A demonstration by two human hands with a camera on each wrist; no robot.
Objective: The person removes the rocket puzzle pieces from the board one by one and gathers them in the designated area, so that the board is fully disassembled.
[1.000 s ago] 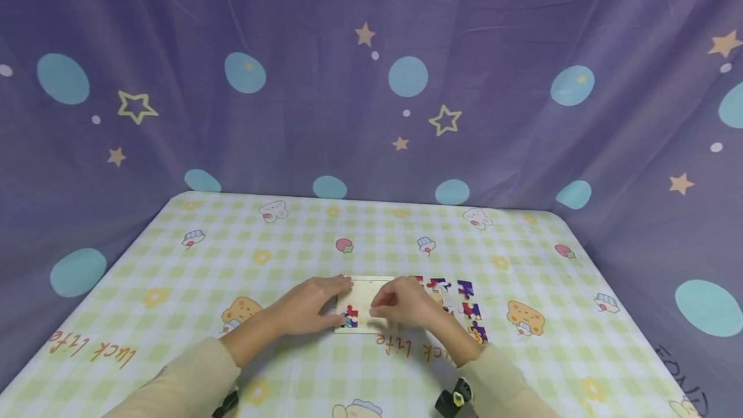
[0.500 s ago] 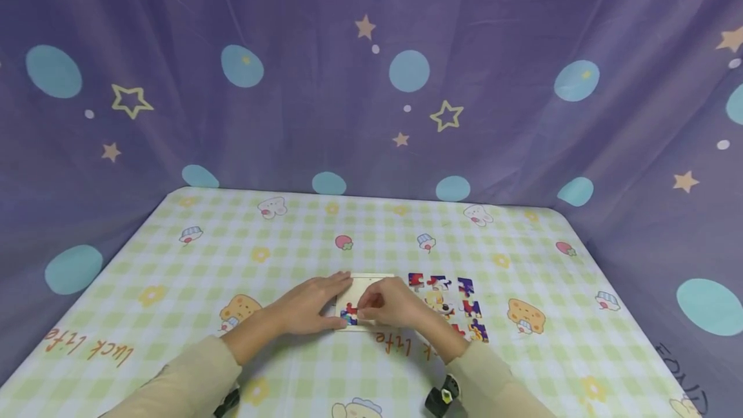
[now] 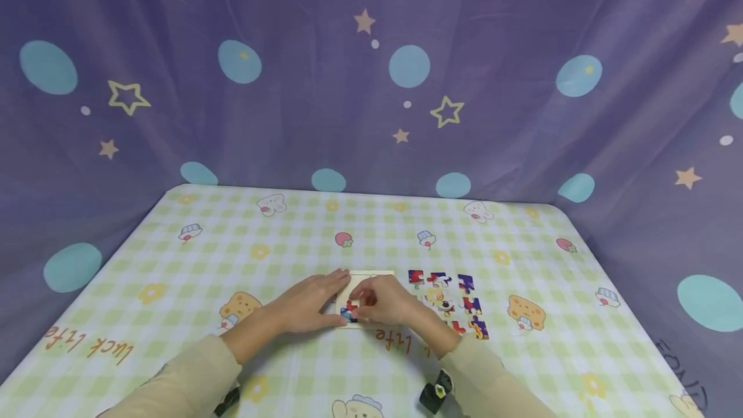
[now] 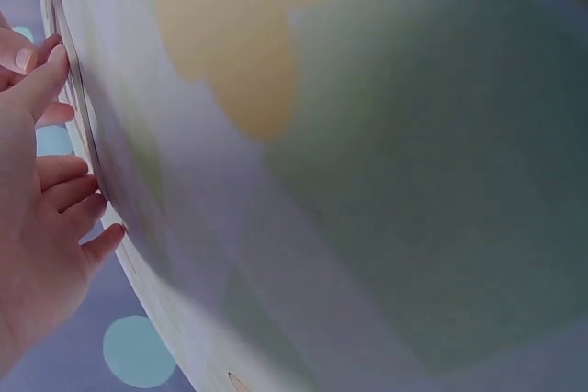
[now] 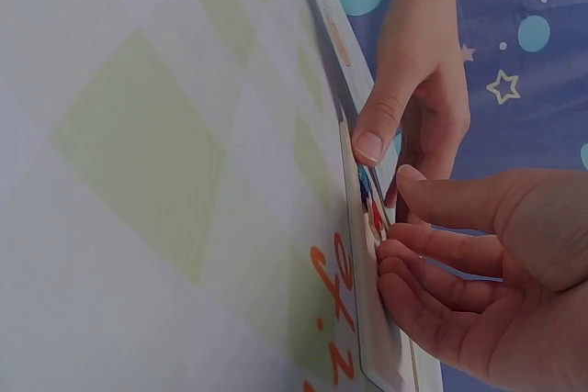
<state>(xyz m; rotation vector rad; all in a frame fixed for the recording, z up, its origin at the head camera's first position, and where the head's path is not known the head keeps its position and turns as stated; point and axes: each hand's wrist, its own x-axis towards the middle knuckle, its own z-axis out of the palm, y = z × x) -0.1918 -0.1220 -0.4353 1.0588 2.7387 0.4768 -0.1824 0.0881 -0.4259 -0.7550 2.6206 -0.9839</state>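
A pale, shallow puzzle tray (image 3: 374, 273) lies flat on the table. Red and blue jigsaw pieces (image 3: 349, 310) show in its near left corner. My left hand (image 3: 310, 302) rests along the tray's left edge, fingers extended and thumb at the near corner. Over the tray, my right hand (image 3: 380, 300) bends its thumb and index finger about a jigsaw piece (image 5: 374, 211) at that corner. Its fingers hide part of the piece and much of the tray. In the left wrist view both hands meet at the tray's thin edge (image 4: 87, 126).
Several loose jigsaw pieces (image 3: 471, 305) lie in rows right of the tray. A checked cloth (image 3: 290, 379) with printed cartoons covers the table. Behind it hangs a purple curtain (image 3: 325, 102) with stars and blue ovals. A dark wrist camera (image 3: 435, 392) sits below the right sleeve.
My right hand has moved left across the tray, from its middle to the coloured pieces in the corner. More loose pieces show at the right. My left hand stays on the tray's edge.
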